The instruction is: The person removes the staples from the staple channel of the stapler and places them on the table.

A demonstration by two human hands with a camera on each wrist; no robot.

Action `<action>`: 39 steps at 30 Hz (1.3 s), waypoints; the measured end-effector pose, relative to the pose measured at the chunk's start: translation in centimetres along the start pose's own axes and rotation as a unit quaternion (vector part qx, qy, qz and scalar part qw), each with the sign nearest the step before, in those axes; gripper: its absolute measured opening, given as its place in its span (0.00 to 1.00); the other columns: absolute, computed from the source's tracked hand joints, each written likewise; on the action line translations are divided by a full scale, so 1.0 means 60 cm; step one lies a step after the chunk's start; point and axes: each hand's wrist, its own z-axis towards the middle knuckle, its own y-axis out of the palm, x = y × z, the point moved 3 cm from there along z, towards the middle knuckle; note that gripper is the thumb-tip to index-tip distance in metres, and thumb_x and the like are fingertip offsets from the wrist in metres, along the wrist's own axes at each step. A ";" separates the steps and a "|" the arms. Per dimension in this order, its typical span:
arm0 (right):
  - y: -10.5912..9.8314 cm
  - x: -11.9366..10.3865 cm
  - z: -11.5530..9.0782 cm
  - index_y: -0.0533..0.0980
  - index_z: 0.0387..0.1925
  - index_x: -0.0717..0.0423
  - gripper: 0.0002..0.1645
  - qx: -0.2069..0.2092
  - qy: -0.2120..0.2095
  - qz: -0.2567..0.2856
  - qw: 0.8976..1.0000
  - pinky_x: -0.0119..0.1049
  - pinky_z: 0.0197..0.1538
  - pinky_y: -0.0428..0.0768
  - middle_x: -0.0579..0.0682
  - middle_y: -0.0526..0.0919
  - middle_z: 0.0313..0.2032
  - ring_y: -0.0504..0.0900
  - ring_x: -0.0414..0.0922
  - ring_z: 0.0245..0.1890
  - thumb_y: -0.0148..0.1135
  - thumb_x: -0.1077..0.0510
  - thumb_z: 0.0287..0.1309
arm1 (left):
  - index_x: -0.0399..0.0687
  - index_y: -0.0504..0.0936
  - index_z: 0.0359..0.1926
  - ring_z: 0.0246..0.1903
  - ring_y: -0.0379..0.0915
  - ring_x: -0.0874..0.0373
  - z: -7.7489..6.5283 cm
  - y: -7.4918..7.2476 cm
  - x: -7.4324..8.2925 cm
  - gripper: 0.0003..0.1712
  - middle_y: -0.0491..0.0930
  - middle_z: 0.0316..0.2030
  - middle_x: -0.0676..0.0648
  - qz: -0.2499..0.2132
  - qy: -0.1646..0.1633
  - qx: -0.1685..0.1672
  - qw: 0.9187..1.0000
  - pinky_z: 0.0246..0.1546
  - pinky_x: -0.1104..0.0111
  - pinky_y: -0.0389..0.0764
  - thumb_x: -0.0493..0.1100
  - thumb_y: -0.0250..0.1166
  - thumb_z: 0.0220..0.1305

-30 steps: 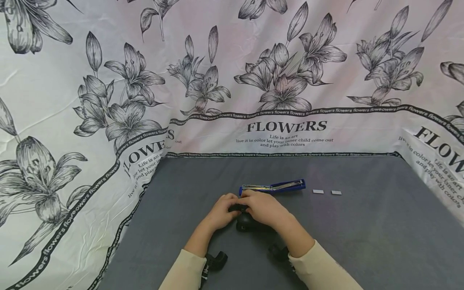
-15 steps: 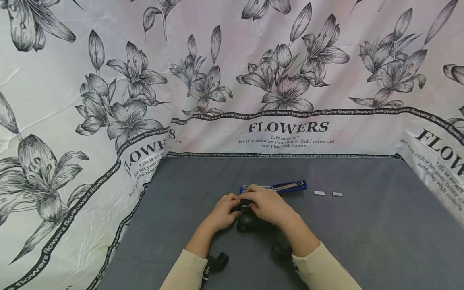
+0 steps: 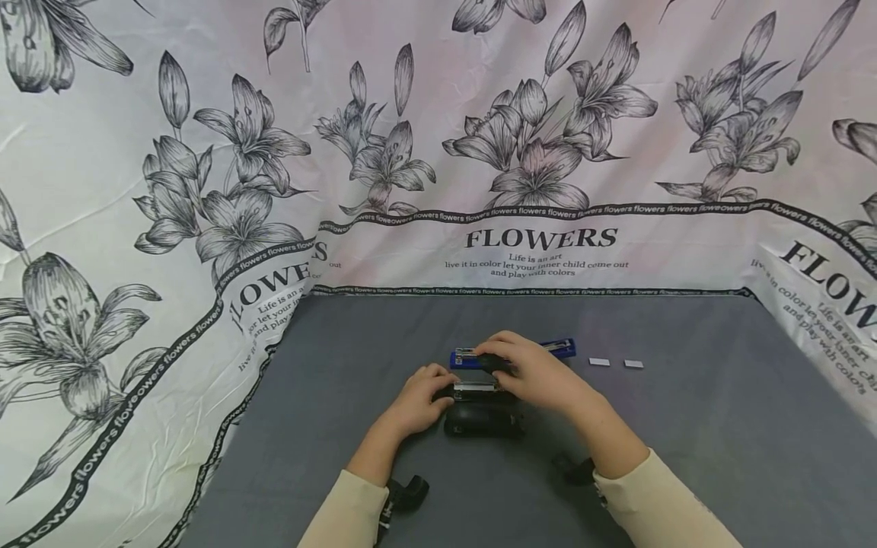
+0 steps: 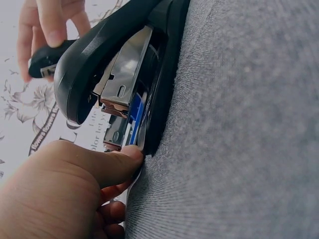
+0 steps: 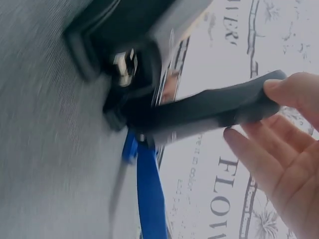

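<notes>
A black stapler with its top arm swung up, baring the silvery magazine (image 3: 475, 387), lies in the middle of the table. My left hand (image 3: 414, 399) grips its left end, thumb (image 4: 117, 162) over the base in the left wrist view. In my right hand (image 3: 544, 373) the tip of the raised top arm (image 5: 214, 107) is pinched between thumb and fingers. A second black stapler (image 3: 483, 422) lies nearer to me; in the left wrist view it partly hides the first. Behind both is an opened blue stapler (image 3: 562, 348), partly covered by my right hand.
Two small pale strips (image 3: 599, 362) lie right of the blue stapler. A grey cloth (image 3: 685, 441) covers the table. Flower-printed fabric (image 3: 384, 251) hangs behind and at the sides. Black wrist-camera mounts (image 3: 411, 493) jut from under the sleeves.
My right hand has moved up and to the right, lifting the middle stapler's top arm away from its base and exposing the magazine. My left hand stays at the left end.
</notes>
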 end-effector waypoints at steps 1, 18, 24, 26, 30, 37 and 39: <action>-0.005 0.002 -0.003 0.78 0.62 0.50 0.26 0.007 -0.002 -0.001 1.000 0.43 0.44 0.81 0.47 0.77 0.58 0.80 0.44 0.50 0.68 0.68 0.64 | 0.46 0.81 0.64 0.52 0.68 0.53 0.000 0.000 -0.001 0.20 0.74 0.53 0.49 0.001 -0.002 -0.001 1.000 0.56 0.54 0.71 0.40 0.65 0.73; -0.072 0.014 -0.057 0.85 0.51 0.53 0.18 0.091 0.011 -0.086 0.992 0.45 0.43 0.83 0.47 0.86 0.48 0.85 0.46 0.43 0.76 0.60 0.58 | 0.47 0.82 0.63 0.52 0.70 0.52 0.000 0.001 -0.003 0.19 0.75 0.53 0.48 0.009 0.010 0.009 1.000 0.57 0.53 0.71 0.40 0.66 0.72; -0.087 0.022 -0.076 0.86 0.48 0.58 0.17 0.100 0.029 -0.123 0.987 0.49 0.46 0.83 0.51 0.88 0.45 0.87 0.49 0.43 0.77 0.63 0.56 | 0.46 0.81 0.63 0.53 0.69 0.52 -0.001 0.002 0.000 0.20 0.75 0.53 0.48 0.002 0.010 0.008 1.000 0.57 0.52 0.71 0.40 0.65 0.73; -0.094 0.023 -0.084 0.86 0.47 0.59 0.16 0.096 0.042 -0.131 0.986 0.50 0.46 0.83 0.51 0.88 0.44 0.87 0.50 0.43 0.77 0.63 0.55 | 0.46 0.81 0.63 0.53 0.69 0.51 -0.002 0.003 0.000 0.20 0.75 0.53 0.48 0.000 0.011 0.009 1.000 0.57 0.52 0.71 0.39 0.66 0.73; -0.107 0.029 -0.099 0.87 0.45 0.60 0.14 0.073 0.077 -0.131 0.986 0.50 0.45 0.83 0.52 0.89 0.41 0.87 0.50 0.40 0.77 0.63 0.55 | 0.47 0.82 0.62 0.52 0.69 0.52 -0.001 0.004 -0.001 0.19 0.75 0.52 0.49 0.001 0.010 0.015 1.000 0.56 0.52 0.71 0.39 0.66 0.72; -0.109 0.054 -0.118 0.86 0.47 0.63 0.15 -0.015 0.179 -0.099 0.979 0.48 0.39 0.83 0.52 0.88 0.39 0.85 0.47 0.35 0.75 0.63 0.57 | 0.47 0.82 0.62 0.52 0.70 0.52 -0.001 0.004 0.000 0.19 0.75 0.52 0.49 0.004 0.012 0.023 1.000 0.55 0.53 0.72 0.40 0.66 0.72; -0.107 0.059 -0.121 0.86 0.48 0.64 0.16 -0.040 0.199 -0.094 0.975 0.48 0.39 0.83 0.54 0.88 0.41 0.85 0.48 0.36 0.74 0.63 0.58 | 0.46 0.82 0.62 0.51 0.70 0.52 -0.001 0.004 0.002 0.19 0.75 0.52 0.49 0.003 0.012 0.024 1.000 0.55 0.53 0.72 0.39 0.66 0.72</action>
